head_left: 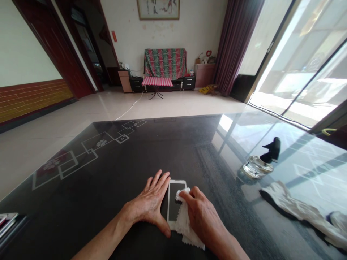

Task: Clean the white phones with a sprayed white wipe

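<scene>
A white-framed smartphone (173,198) lies flat on the dark glossy table (130,155), its dark screen facing up. My left hand (150,202) rests along the phone's left edge, fingers stretched out and thumb at its lower corner. Bunched in my right hand (202,213) is a white wipe (185,222) with zigzag edges, pressed onto the screen. The wipe and hand cover the phone's right side and part of its lower end.
At the right stands a clear spray bottle (256,168) with a black nozzle. Nearer me lies a crumpled pale cloth (295,206). Stacked devices (8,222) sit at the left table edge. Beyond the table are a small checked-cloth table (157,82) and glass doors (298,65).
</scene>
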`<state>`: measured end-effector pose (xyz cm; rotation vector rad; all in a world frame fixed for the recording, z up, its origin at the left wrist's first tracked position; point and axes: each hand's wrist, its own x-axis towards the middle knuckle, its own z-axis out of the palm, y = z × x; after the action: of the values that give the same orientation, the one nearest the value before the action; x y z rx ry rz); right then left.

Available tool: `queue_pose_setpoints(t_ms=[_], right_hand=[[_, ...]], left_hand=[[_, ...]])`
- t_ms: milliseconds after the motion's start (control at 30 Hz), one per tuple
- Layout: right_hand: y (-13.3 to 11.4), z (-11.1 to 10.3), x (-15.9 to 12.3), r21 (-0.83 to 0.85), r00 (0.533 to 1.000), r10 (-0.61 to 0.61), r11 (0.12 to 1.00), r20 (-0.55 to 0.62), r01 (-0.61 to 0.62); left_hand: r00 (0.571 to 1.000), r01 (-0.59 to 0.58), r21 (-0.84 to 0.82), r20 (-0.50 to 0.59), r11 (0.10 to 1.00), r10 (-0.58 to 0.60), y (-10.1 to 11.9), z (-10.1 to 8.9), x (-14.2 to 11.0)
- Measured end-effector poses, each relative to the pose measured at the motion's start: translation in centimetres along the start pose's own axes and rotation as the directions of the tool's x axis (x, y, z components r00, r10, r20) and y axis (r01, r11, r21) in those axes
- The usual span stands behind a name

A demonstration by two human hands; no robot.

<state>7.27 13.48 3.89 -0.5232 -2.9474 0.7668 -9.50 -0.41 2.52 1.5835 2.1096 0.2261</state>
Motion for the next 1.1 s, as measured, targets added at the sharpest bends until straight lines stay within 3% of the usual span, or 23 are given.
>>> queue_pose_setpoints(t_ms=[167, 267, 367, 600, 867, 1100], right_hand=[[0.2, 0.2, -0.4, 0.089, 0.999, -0.014, 0.996, -0.034, 0.017], [0.6, -0.3, 0.0, 0.106, 0.994, 0.078, 0.992, -0.078, -0.069], [0.8, -0.6, 0.8, 0.087, 0.984, 0.156, 0.985, -0.088, -0.148], [0.9, -0.1, 2.1, -0.007, 0.987, 0.135, 0.991, -0.086, -0.136], [0.3, 0.5, -0.3, -0.012, 0.991, 0.117, 0.993, -0.059, -0.118], [-0.5, 0.5, -2.5, 0.054, 0.986, 0.170, 0.984, -0.005, -0.169]], left_hand=[[1.000, 0.027, -0.003, -0.014, 1.000, -0.027, 0.1, 0.7, -0.7], [0.999, 0.048, -0.007, -0.010, 0.999, -0.049, 0.3, 0.7, -0.7], [0.999, 0.046, -0.006, -0.003, 0.999, -0.046, 0.3, 0.5, -0.6], [0.999, -0.004, -0.011, -0.044, 1.000, 0.003, -0.4, 1.1, -0.6], [0.992, -0.024, -0.016, -0.128, 1.000, 0.022, -0.5, 1.7, -0.6], [0.993, -0.007, -0.038, -0.120, 0.999, 0.002, 0.1, 1.3, -0.8]])
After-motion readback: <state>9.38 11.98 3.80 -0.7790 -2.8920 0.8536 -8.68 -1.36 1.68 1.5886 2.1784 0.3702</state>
